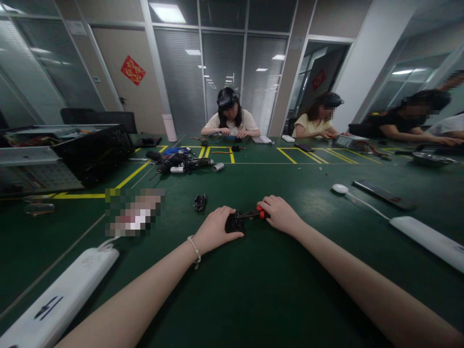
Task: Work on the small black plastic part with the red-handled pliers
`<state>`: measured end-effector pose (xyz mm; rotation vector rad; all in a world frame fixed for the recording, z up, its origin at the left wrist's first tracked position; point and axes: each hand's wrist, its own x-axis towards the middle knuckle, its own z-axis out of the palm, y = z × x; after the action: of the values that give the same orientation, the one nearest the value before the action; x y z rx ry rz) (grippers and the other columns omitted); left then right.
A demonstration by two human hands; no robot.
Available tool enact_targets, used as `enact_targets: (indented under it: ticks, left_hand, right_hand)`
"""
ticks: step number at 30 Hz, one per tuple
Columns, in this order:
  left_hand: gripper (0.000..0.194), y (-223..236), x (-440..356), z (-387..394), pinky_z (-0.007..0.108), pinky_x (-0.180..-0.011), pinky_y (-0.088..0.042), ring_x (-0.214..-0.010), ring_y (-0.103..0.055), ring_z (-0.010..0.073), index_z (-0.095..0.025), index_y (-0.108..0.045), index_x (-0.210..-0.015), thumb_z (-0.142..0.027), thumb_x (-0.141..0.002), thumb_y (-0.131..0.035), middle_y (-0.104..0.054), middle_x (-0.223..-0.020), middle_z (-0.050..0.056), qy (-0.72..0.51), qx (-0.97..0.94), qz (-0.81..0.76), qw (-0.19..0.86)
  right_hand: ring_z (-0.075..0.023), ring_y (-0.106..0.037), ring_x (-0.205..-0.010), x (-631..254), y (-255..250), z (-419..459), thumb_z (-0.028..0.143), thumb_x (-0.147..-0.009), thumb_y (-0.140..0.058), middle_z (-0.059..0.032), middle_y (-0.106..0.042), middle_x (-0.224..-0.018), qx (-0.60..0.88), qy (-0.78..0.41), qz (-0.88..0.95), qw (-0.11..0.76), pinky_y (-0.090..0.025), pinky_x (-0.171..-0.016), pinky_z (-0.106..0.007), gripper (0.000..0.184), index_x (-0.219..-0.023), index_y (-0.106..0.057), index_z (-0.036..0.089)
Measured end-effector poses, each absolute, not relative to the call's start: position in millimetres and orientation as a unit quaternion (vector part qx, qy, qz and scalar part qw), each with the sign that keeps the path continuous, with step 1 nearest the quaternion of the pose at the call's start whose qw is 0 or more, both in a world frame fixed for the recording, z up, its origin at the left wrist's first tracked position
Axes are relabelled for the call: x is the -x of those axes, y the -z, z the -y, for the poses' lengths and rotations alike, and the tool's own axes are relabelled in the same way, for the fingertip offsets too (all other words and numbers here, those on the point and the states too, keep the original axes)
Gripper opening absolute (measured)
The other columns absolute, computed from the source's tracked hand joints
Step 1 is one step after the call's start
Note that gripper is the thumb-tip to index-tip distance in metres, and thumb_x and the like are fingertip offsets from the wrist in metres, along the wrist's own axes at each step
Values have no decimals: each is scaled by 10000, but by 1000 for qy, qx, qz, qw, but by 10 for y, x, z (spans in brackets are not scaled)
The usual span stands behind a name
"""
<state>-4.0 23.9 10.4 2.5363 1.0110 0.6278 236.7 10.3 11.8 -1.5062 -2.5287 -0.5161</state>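
My left hand [216,229] is closed around a small black part [237,224], holding it down on the green tabletop [275,285]. Red-handled pliers [259,212] are gripped in my right hand [283,213]. Their dark jaws point left and reach the black part; whether they are clamped on it I cannot tell. A second small black piece [199,202] lies on the table just beyond my left hand.
At the left stands an opened computer case [97,152]. A power drill [166,165] lies among cables and tools ahead. White power strips [68,295] flank my arms, with a white mouse-shaped device [340,189] and dark phone [382,194] at right. Several people sit across the table.
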Motion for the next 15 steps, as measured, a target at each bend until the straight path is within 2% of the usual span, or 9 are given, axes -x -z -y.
enact_targets:
  ticks: [15]
  left_hand:
    - [549,-117,43,-234,381,-828,-407,-972,-505,245,-188,-467,-1066,-513,-646,-605,-523,-1056,71,-217,-888,-362,183]
  right_hand:
    - [-202,-453,-849,-2361,-99,-120,146,-652,-542,-79,-530,-946,502,160,845,87,-358,-742,-328,370,-1021,-509,164]
